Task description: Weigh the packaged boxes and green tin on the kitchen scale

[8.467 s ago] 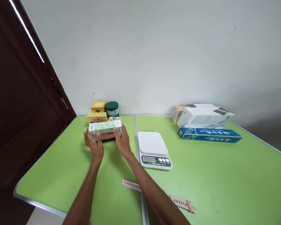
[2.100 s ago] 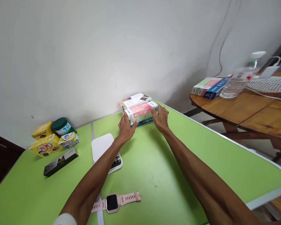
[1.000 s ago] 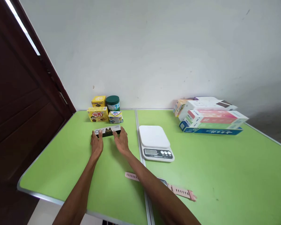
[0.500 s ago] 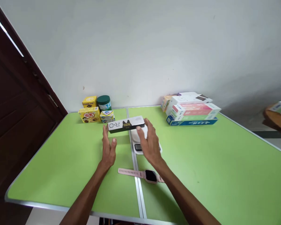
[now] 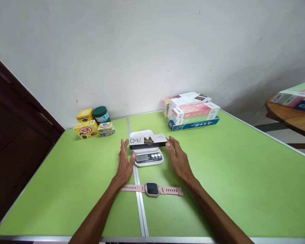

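Observation:
A long white-and-black box (image 5: 147,140) with "R&O" printed on it lies across the pan of a white kitchen scale (image 5: 148,159). At the box's left end are the fingers of my left hand (image 5: 124,164), with its thumb lower, beside the scale's display. My right hand (image 5: 179,161) has its fingers and thumb against the box's right end. The box is held between the two hands. In front of the scale, a pink smartwatch (image 5: 152,189) lies with its strap stretched out; my left wrist is close to one strap end.
Yellow boxes (image 5: 86,129) and a green-lidded jar (image 5: 101,114) stand at the back left. Several stacked cartons (image 5: 193,113) sit at the back right of the green table (image 5: 231,176). More cartons (image 5: 295,95) rest on a wooden stool (image 5: 282,112) at far right.
The box has come down and over the scale's pan, carried between both hands. The view has shifted, so the scale's display and the whole watch face now show.

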`<state>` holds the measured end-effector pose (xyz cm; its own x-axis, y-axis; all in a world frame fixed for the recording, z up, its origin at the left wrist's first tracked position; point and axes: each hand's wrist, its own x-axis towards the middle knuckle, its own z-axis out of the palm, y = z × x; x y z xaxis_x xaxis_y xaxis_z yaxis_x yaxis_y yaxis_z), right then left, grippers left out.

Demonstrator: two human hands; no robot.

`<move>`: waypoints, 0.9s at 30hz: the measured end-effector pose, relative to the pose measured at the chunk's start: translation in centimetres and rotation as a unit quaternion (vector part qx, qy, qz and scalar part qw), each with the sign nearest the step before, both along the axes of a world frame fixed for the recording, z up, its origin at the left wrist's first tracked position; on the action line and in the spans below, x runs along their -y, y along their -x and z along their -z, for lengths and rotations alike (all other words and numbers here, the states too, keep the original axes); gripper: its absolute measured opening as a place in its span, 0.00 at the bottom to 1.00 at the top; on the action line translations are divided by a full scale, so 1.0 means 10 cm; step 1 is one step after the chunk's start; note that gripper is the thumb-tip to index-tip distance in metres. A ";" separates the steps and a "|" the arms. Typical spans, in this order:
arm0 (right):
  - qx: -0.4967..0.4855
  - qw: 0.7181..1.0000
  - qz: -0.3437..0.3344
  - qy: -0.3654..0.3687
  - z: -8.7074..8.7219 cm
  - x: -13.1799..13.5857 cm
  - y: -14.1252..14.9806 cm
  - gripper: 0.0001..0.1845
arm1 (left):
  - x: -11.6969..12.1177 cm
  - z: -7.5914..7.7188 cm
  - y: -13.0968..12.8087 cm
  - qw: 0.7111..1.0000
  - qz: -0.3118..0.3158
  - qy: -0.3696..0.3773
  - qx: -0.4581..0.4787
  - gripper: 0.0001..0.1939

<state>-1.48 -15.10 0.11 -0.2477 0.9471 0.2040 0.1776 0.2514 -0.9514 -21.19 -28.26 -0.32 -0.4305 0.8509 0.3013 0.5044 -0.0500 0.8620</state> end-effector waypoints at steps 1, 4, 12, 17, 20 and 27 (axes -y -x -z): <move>-0.001 1.000 0.009 0.009 0.02 -0.07 -0.03 0.45 | 0.00 0.02 0.05 1.000 -0.010 -0.005 0.016 0.48; 0.001 0.999 0.045 0.025 0.10 -0.31 -0.09 0.47 | -0.04 0.12 0.25 0.993 -0.058 -0.015 0.103 0.48; -0.004 0.998 0.068 -0.014 0.29 -0.52 -0.06 0.54 | -0.11 0.34 0.48 0.965 -0.145 -0.062 0.209 0.46; -0.007 0.997 0.077 -0.006 0.24 -0.47 -0.09 0.53 | -0.06 0.31 0.42 0.968 -0.144 -0.058 0.195 0.45; -0.012 0.997 0.080 -0.003 0.21 -0.45 -0.10 0.53 | -0.02 0.26 0.38 0.973 -0.147 -0.047 0.174 0.46; -0.044 0.998 0.014 -0.043 0.15 -0.16 -0.01 0.40 | 0.02 0.16 0.12 0.998 -0.044 0.000 0.036 0.39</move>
